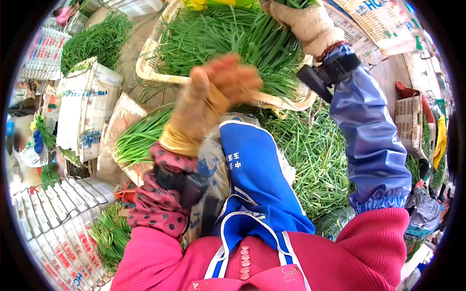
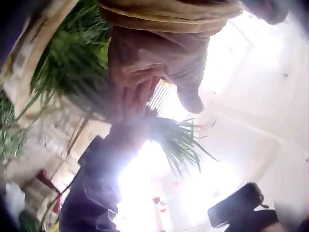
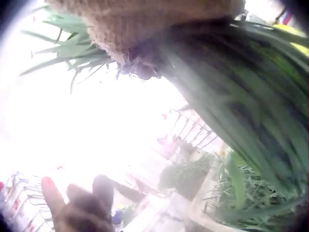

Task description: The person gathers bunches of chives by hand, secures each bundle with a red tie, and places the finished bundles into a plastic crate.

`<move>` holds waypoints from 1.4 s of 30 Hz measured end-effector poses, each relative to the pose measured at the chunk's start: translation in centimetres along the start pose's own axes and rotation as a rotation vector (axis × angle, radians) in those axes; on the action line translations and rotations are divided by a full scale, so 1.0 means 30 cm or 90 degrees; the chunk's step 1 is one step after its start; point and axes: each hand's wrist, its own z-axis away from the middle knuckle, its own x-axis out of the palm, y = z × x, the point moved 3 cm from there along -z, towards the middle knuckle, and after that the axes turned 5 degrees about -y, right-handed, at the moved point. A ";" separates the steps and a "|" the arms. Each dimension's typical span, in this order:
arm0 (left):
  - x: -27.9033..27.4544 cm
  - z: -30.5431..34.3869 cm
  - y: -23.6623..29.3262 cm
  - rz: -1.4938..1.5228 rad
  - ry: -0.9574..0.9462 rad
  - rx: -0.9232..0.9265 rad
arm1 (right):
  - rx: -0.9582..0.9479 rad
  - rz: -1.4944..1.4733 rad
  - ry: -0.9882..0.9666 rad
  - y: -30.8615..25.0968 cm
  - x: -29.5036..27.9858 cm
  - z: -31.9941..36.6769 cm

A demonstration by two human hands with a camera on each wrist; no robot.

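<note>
My right hand, in a beige knit glove, grips a bunch of garlic chives over the far right of a cream plastic basket. Long green leaves hang from that grip in the right wrist view, and shorter ends stick out on its other side. Loose chives fill the basket. My left hand, in a yellow and orange rubber glove, holds nothing. It is blurred, with its fingers stretched out above the near rim of the basket.
A small pile of chives lies on a board at the left. Loose green leaves cover the ground at the right. White crates stand at the left, with stacked baskets nearer. A blue apron covers the lap.
</note>
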 end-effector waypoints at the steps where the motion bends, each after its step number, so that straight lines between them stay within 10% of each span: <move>1: 0.043 0.017 -0.058 0.078 -0.057 -0.056 | -0.065 0.004 0.009 -0.026 -0.004 0.024; 8: 0.198 0.154 -0.420 0.444 -0.159 -0.226 | -0.319 0.129 -0.093 -0.103 0.066 0.479; 22: 0.372 0.317 -0.414 0.432 0.017 -0.477 | -0.390 0.114 -0.228 -0.196 0.231 1.056; 24: 0.268 0.336 -0.487 0.508 -0.173 -0.396 | -0.382 0.081 -0.266 -0.253 0.159 1.070; 31: 0.385 0.231 -0.298 -0.262 0.018 -0.495 | 0.375 -0.783 -0.047 -0.057 0.027 1.158; 37: 0.509 0.230 -0.263 -0.475 -0.061 -0.510 | 0.113 -1.095 -0.217 0.078 0.190 1.088; 42: 0.483 0.304 -0.262 -0.688 -0.087 -0.530 | 0.075 -1.061 0.163 0.149 0.114 1.076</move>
